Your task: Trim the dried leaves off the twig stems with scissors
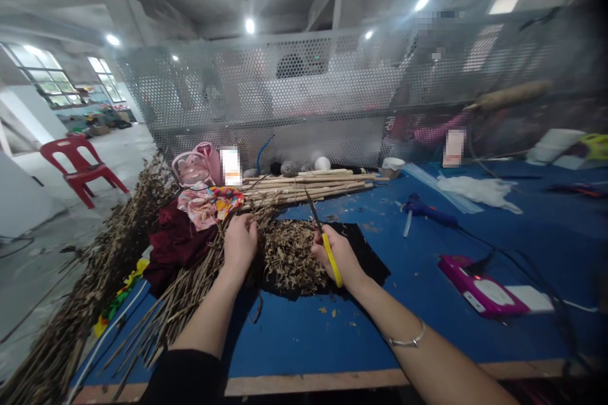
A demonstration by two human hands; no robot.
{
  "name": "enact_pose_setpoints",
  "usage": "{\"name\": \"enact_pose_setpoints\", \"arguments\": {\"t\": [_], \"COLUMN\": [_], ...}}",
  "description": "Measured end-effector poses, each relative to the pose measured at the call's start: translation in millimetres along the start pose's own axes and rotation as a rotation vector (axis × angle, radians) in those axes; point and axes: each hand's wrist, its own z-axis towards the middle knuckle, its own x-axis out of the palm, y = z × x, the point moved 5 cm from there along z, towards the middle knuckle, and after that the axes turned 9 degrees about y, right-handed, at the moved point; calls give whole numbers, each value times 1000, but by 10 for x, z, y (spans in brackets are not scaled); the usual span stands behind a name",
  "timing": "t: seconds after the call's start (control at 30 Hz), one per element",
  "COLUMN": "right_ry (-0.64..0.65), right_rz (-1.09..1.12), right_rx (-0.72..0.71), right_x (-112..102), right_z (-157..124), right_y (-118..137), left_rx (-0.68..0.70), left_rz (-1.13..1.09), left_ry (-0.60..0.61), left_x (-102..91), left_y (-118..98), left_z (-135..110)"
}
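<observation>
My right hand (339, 258) is closed around yellow-handled scissors (331, 258), whose dark blades point up and away from me. Below them, a heap of dry, curled brown plant clippings (294, 256) lies on a black cloth (368, 253). To the left, my left hand (240, 243) is closed, fingers curled, at the edge of a bundle of dried plant stems (183, 297). Some twiggy tops stick out beyond its fingers, though the hand itself hides exactly what they grip. The scissors and my left hand are apart.
Pale wooden sticks (308, 186) lie behind the heap on the blue table (403, 335). A maroon cloth (175, 243) and more dried branches (95, 272) are on the left. At right are a blue glue gun (430, 210), cables and a magenta device (484, 285). A perforated screen (266, 95) stands behind.
</observation>
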Motion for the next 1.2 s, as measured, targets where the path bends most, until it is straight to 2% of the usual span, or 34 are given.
{"name": "enact_pose_setpoints", "arguments": {"t": [0.2, 0.33, 0.43, 0.53, 0.67, 0.77, 0.87, 0.97, 1.03, 1.2], "right_ry": [3, -43, -109, -128, -61, 22, 76, 74, 73, 138], "right_rz": [0, 96, 300, 649, 1027, 1142, 1168, 1151, 1136, 1126], "right_rx": [-8, 13, 41, 94, 158, 194, 233, 225, 207, 156], "right_x": [-36, -83, -104, -61, 29, 68, 94, 94, 90, 74], "right_z": [-2, 6, 24, 60, 109, 117, 102, 91, 83, 50], "right_y": [-18, -25, -83, -165, -200, -195, -193, -161, -120, -15], "left_rx": [21, 0, 15, 94, 187, 197, 203, 157, 120, 81], "left_rz": [128, 66, -88, -280, -383, -385, -371, -346, -265, 170], "left_ry": [108, 158, 73, -22, 9, 30, 12, -46, -56, 123], "left_x": [-59, -55, -36, 3, 93, 136, 124, 27, -63, -154], "left_y": [-168, -208, -207, -236, -315, -336, -324, -259, -208, -163], "left_z": [190, 105, -63, -219, -302, -320, -326, -248, -111, 347]}}
